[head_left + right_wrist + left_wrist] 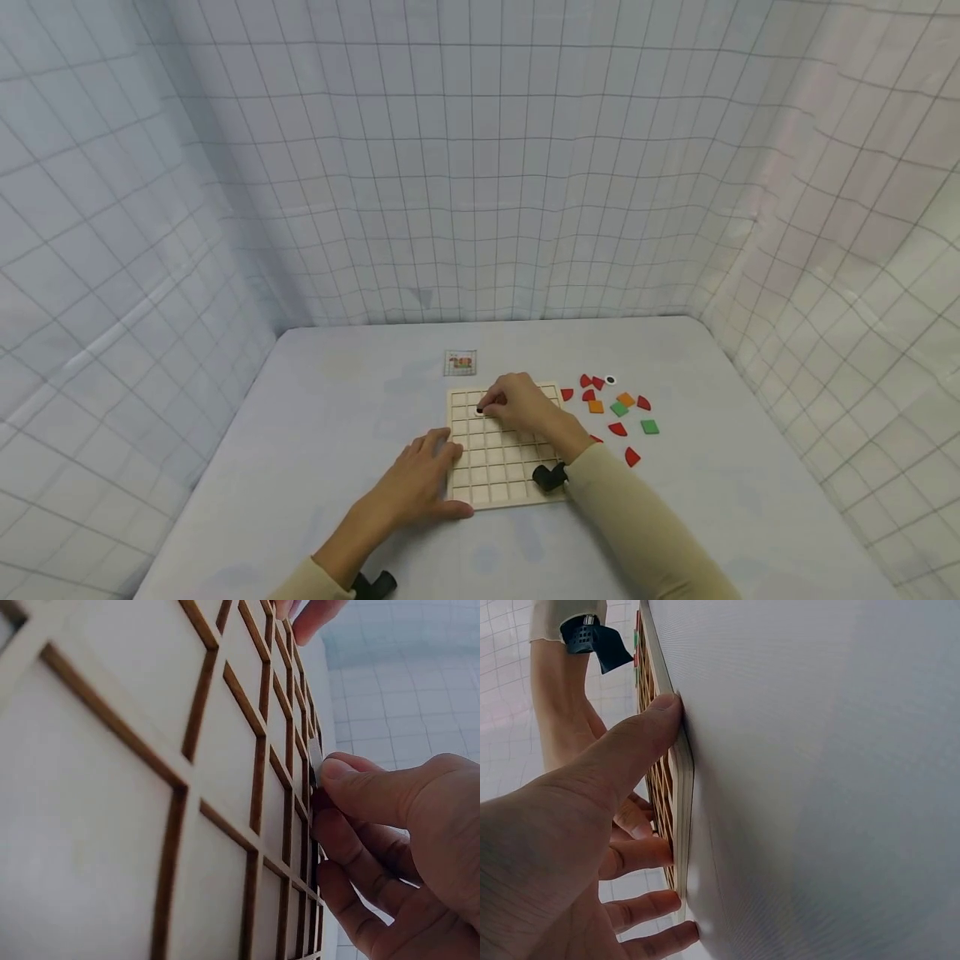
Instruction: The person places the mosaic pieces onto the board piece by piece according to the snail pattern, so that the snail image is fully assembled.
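Observation:
A pale wooden grid board (487, 476) lies on the table. My right hand (519, 403) is over its far left cells, thumb and fingers pinching a small round white piece with a black centre (479, 411) at the board's surface. In the right wrist view, the fingertips largely hide that piece; whether it lies flat in a cell, I cannot tell. My left hand (422, 485) rests at the board's near left corner with fingers spread. In the left wrist view, its thumb (664, 712) touches one edge of the board, and other fingertips lie along the adjoining edge.
Right of the board lie several red wedge pieces (632, 457), orange squares (596, 407), green pieces (650, 427) and another round white-and-black piece (611, 380). A small picture card (460, 362) lies beyond the board. Grid-patterned sheets (480, 167) enclose the table's back and sides.

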The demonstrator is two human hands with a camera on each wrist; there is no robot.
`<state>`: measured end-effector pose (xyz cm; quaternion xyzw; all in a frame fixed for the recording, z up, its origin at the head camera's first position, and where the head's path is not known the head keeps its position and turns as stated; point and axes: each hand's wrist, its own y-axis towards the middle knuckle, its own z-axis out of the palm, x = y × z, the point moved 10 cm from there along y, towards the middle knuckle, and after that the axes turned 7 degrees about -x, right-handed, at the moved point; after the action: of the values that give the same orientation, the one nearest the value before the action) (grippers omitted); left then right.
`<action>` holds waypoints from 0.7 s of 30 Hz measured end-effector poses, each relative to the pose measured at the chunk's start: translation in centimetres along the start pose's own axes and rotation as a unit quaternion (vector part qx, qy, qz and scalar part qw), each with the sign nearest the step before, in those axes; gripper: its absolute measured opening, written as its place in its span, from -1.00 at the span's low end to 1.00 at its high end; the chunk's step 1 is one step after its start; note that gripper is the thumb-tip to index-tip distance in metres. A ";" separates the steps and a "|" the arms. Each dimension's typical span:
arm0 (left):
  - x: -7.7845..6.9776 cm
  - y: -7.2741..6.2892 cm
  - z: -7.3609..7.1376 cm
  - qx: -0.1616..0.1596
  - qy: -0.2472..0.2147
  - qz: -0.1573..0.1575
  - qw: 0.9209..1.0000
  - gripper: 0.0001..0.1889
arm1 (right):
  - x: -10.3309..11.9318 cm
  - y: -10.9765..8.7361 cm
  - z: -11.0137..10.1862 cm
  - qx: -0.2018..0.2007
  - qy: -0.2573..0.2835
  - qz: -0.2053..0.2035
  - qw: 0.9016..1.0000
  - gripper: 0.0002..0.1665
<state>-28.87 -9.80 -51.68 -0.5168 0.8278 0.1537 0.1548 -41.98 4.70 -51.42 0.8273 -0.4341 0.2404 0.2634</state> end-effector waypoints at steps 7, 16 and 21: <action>0.0 0.1 -0.1 -0.004 0.001 0.009 1.000 -0.02 | -0.1 0.8 0.7 -0.004 -0.001 0.007 1.000 -0.86; 0.1 -0.1 0.0 -0.007 0.000 0.013 1.000 -0.04 | 0.0 1.4 1.1 -0.001 -0.009 0.011 1.000 -0.84; 0.0 0.0 0.2 -0.006 0.001 0.010 1.000 -0.04 | -0.5 1.0 1.1 -0.009 -0.006 -0.030 0.999 -0.82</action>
<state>-28.88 -9.75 -51.87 -0.5094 0.8322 0.1595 0.1498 -42.86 3.81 -52.33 0.8391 -0.4128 0.2231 0.2752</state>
